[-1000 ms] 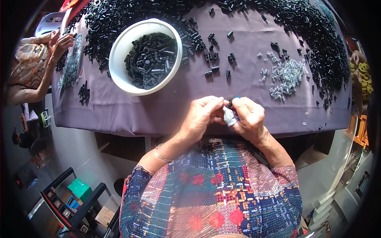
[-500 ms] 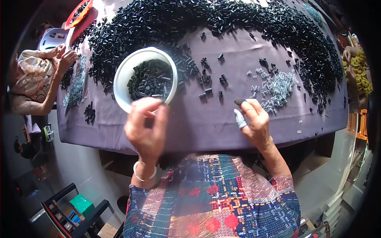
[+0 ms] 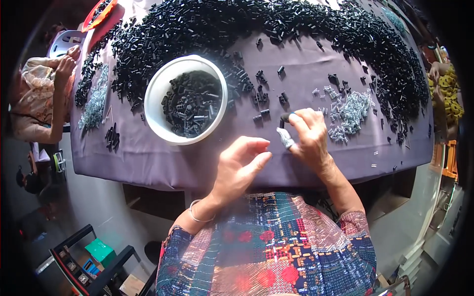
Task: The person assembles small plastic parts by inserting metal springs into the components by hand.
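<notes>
My left hand point(image 3: 241, 165) hovers over the near part of the cloth, thumb and fingers apart, with nothing between them. To its right, my right hand point(image 3: 310, 135) is closed in a pinch, its thumb wrapped in a pale grey cover point(image 3: 285, 138). Between its fingertips shows a small black plastic piece point(image 3: 283, 121); a dark fingertip cover partly blends with it. A white bucket point(image 3: 150, 116) stands left of my hands and holds many black plastic pieces point(image 3: 192, 106). Beside my right hand lies a pile of small clear springlike pieces point(image 3: 349, 113).
A large heap of black pieces point(image 3: 197, 29) curves across the back of the purple-clothed table point(image 3: 148, 163). Several loose black pieces point(image 3: 259, 96) lie between bucket and clear pile. Other people's arms point(image 3: 61, 81) are at the left edge. An orange-red basin point(image 3: 101, 17) stands far left.
My left hand has moved from the bucket's near rim rightward, toward my right hand, and its fingers are apart. My right hand has shifted slightly left and up.
</notes>
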The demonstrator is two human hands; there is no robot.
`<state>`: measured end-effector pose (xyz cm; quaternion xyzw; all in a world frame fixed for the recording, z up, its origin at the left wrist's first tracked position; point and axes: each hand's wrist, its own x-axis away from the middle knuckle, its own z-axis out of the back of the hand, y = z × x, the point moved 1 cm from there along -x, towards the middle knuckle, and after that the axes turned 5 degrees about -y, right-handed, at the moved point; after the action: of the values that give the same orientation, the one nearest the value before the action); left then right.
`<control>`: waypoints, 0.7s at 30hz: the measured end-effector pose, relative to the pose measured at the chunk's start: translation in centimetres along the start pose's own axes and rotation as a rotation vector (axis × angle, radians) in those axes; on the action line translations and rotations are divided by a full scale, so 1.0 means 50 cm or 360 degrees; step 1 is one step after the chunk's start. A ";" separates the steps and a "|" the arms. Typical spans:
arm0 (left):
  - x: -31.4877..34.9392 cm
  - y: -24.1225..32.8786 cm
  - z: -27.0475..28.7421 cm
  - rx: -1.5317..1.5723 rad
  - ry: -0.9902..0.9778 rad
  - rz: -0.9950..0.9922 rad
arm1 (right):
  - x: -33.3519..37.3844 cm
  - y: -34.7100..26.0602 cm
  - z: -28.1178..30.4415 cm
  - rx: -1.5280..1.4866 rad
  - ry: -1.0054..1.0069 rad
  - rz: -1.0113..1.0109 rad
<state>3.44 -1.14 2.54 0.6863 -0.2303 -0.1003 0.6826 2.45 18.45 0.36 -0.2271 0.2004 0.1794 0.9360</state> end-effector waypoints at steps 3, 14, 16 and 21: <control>-0.014 -0.017 -0.001 0.0305 -0.0010 0.0281 | 0.013 -0.014 0.021 -0.0039 0.0140 0.0058; -0.048 -0.007 -0.010 0.0644 -0.0325 0.0261 | 0.021 -0.047 0.046 -0.0235 0.0121 0.0227; -0.051 -0.017 -0.014 0.0644 -0.0356 0.0257 | 0.027 -0.052 0.047 -0.0312 0.0120 0.0197; -0.047 -0.020 -0.015 0.0599 -0.0339 0.0285 | 0.054 -0.041 0.045 -0.0535 0.0100 -0.0046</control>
<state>1.92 0.56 1.18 0.7638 -0.3756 -0.0664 0.5206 6.29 18.51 1.72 -0.3887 0.1933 0.1898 0.8806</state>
